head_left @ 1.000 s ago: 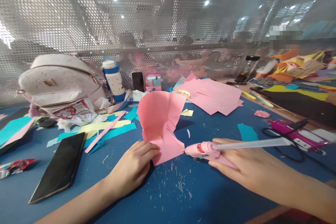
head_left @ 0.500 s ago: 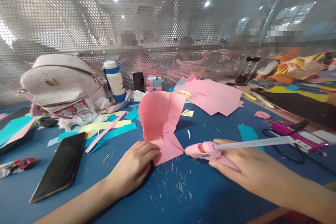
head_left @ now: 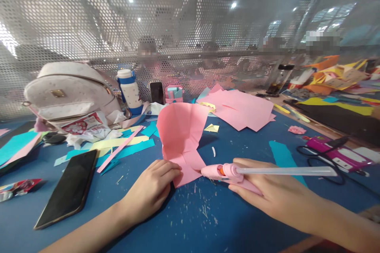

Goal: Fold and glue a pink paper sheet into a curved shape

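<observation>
A folded pink paper piece [head_left: 182, 130] stands on the blue table, its curved back upright and its lower flap lying flat. My left hand [head_left: 157, 182] presses on the left side of that flap, fingers together and curled on the paper. In my right hand [head_left: 258, 182] is a pink glue gun [head_left: 225, 173], with a long clear glue stick [head_left: 285, 171] sticking out of its rear. The nozzle points left and meets the right part of the flap.
To the left lie a black phone [head_left: 69, 185], paper strips [head_left: 118, 142] and a white backpack [head_left: 74, 91]. Behind are a bottle [head_left: 130, 91] and pink sheets [head_left: 240, 106]. A purple power strip [head_left: 338, 156] with a black cable lies right.
My right hand has moved the glue gun left, bringing its nozzle from the flap's right corner onto the flap. My left hand has stayed in place on the paper.
</observation>
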### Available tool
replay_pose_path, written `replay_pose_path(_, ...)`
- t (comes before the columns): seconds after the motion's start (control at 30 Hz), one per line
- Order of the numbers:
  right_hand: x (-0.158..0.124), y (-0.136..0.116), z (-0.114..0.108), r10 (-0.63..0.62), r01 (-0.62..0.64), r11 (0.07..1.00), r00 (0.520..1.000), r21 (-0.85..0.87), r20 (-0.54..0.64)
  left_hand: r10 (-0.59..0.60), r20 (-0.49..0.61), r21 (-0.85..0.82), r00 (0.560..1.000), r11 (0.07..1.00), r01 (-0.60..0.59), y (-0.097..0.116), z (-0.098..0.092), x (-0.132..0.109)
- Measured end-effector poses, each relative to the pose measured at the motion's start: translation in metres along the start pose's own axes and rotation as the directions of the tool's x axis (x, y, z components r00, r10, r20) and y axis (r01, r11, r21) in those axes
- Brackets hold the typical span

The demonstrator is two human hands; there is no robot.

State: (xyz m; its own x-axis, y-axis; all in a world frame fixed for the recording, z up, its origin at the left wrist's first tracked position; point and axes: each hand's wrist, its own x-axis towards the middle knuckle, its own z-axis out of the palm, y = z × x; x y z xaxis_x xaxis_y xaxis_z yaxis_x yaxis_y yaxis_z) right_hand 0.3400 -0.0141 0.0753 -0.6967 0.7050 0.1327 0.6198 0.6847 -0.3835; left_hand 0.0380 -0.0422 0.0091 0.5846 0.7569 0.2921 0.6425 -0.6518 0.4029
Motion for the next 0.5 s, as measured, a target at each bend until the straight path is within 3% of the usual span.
replay_pose_path(0.17,0.0041,-0.0043,-0.0024,0.009,-0.015,0.998,0.995,0.064,0.096,0.006,-0.012,0.008,1.0,1.0,-0.006,0.0009,-0.0003,-0.0004)
replay_pose_path(0.5,0.0051,-0.0067,-0.0044,0.081,-0.09,0.991,0.993,0.102,0.086,0.007,-0.016,0.005,1.0,1.0,-0.007,-0.0001,0.0005,0.001)
